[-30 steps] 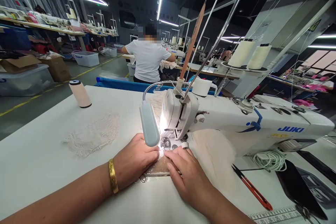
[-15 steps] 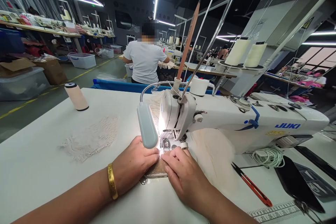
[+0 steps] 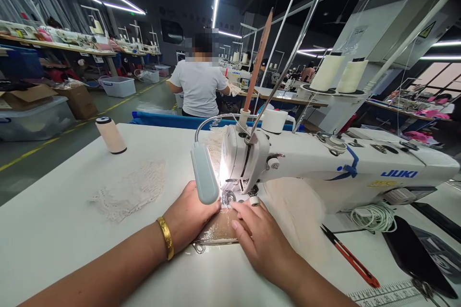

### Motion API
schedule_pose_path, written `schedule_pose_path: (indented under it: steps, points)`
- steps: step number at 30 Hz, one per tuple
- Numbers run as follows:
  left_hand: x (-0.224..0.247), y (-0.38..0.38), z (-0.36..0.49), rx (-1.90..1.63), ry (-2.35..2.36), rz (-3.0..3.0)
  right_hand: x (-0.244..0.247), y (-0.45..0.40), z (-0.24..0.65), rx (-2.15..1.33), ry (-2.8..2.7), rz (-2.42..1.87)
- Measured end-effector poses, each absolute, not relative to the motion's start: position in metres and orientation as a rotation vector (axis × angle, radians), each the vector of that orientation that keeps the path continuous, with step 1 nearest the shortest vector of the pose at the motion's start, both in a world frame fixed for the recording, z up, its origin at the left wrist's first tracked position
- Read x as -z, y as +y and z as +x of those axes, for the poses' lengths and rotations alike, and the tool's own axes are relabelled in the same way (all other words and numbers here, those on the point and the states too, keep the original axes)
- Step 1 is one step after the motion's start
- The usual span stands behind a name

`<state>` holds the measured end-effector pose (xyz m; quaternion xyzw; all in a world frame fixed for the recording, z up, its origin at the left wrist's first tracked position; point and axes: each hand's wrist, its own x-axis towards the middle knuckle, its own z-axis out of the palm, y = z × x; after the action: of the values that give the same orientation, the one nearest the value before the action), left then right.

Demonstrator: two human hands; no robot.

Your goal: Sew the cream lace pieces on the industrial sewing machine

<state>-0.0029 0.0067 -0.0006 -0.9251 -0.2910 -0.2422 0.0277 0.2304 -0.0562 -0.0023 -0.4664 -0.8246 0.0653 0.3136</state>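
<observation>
My left hand (image 3: 190, 213), with a gold bangle on its wrist, rests just left of the sewing machine's (image 3: 295, 153) needle area. Its thumb and fingers are closed together, their tips partly behind the grey lamp (image 3: 204, 175), so what they hold is hidden. My right hand (image 3: 264, 232) lies right of the presser foot (image 3: 229, 197), index finger and thumb extended and apart, resting near the bed. Between both hands shows a brownish plate (image 3: 219, 225) under shiny clear film. Pale sheer fabric (image 3: 293, 206) spreads beneath the machine arm, and cream lace (image 3: 215, 146) lies behind the needle.
On the white table (image 3: 65, 230) lie a lace piece (image 3: 131, 189) and a peach thread cone (image 3: 111, 135). To the right are red-handled thread snips (image 3: 351, 256), a coiled pale cord (image 3: 374, 217), a black phone-like slab (image 3: 418, 254) and a clear ruler (image 3: 389, 293). A co-worker (image 3: 199, 81) sits ahead.
My right hand has shifted right, away from the left fingertips, baring more of the brownish plate. The left hand stays beside the needle. The whole view has shifted slightly.
</observation>
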Motion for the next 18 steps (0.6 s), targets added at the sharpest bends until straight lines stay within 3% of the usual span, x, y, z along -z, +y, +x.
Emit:
schedule_pose_path:
  steps: [11,18]
  points:
    - [0.017,0.010,0.000,0.804,-1.070,-2.852,-0.004,-0.058,0.232,-0.291,-2.101,-1.245]
    - [0.004,0.044,0.005,0.591,-1.286,-2.871,0.017,-0.057,0.240,-0.197,-2.166,-1.172]
